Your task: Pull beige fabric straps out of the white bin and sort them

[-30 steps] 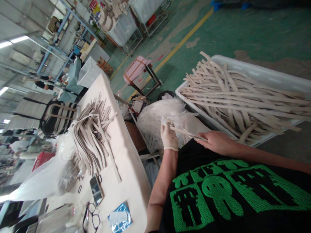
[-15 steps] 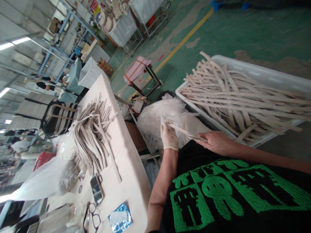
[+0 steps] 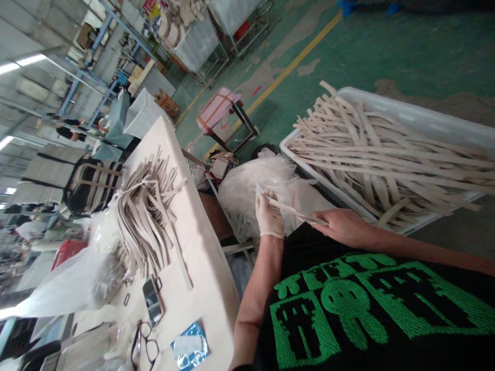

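Observation:
My left hand (image 3: 269, 215), in a pale thin glove, is closed around one end of a beige fabric strip (image 3: 291, 208). My bare right hand (image 3: 342, 225) pinches the same strip near its other end, in front of my black shirt. Between the hands the strip runs fairly straight, and part of it looks split or doubled near my right fingers. A small whitish piece juts up past my left fingers; its kind is unclear. To the right, a white plastic bin (image 3: 410, 108) holds many similar beige strips (image 3: 371, 149).
A bundle of strips (image 3: 145, 216) lies on the pale table (image 3: 209, 293) with a phone (image 3: 153, 301), eyeglasses (image 3: 149, 344) and a blue packet (image 3: 190, 346). Clear plastic bags (image 3: 247, 190) fill the gap beyond my hands. A pink-topped stool (image 3: 219, 109) stands farther off; a person works in the background.
Both hands keep their hold on the strip and have barely moved. The view has shifted very slightly.

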The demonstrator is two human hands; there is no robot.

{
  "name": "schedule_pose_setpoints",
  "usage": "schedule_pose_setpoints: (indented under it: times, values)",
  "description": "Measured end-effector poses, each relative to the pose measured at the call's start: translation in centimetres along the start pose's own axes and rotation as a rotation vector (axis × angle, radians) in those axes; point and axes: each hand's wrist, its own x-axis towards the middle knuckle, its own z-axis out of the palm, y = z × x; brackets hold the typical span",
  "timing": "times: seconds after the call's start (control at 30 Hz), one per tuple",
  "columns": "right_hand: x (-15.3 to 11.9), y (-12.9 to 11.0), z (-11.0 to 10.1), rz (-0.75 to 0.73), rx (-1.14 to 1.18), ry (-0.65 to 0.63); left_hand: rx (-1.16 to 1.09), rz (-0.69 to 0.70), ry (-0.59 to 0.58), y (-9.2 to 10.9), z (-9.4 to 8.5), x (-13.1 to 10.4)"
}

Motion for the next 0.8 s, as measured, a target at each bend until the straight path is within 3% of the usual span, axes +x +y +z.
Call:
schedule_pose_setpoints:
  times: [0.33,0.8]
  values:
    - [0.0,-0.3,-1.2,0.094,0.104,0.009,-0.041,-0.187,0.006,0.9,0.1,-0.9]
    - [-0.3,0.0,-0.6,0.019,0.098,0.058,-0.026,-0.173,0.055,0.6,-0.7,0.2]
